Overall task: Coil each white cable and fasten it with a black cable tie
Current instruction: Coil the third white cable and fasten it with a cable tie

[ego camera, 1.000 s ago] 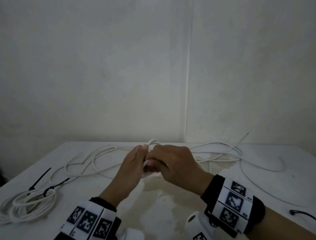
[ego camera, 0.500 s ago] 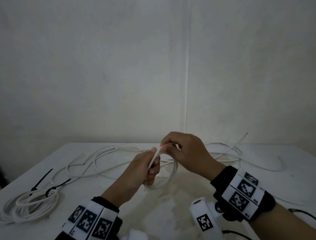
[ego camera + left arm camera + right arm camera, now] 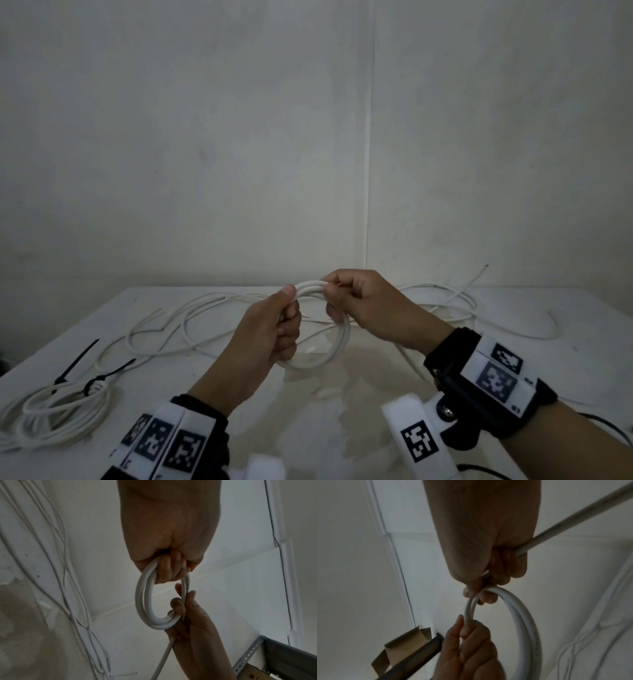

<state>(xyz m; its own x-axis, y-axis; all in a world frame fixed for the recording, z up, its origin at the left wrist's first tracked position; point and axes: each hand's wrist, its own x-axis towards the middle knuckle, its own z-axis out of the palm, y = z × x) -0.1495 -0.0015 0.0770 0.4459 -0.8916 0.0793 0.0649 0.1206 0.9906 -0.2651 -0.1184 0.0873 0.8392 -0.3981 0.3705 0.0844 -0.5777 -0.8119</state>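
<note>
A white table filled the near half of the scene, its top stained and patchy toward the near middle, and it sat pushed against pale plaster walls that met in a corner seam just right of centre. In the right wrist view a folded piece of brown cardboard and a dark bar showed low at the left; what they belonged to could not be told.

Above the middle of the table, both hands were on the same small coil of white cable, held up clear of the surface. The left hand had its fingers curled round the coil's left side, thumb pressed on top. The right hand pinched the top of the coil just beside that thumb, fingers curled, with the cable's free length trailing out from under it toward the right.

Loose white cables sprawled across the far side of the table, left and right of the hands. At the near left lay a finished bundle of cable with a black cable tie cinched round it, and a second black tie lay just beside it.
</note>
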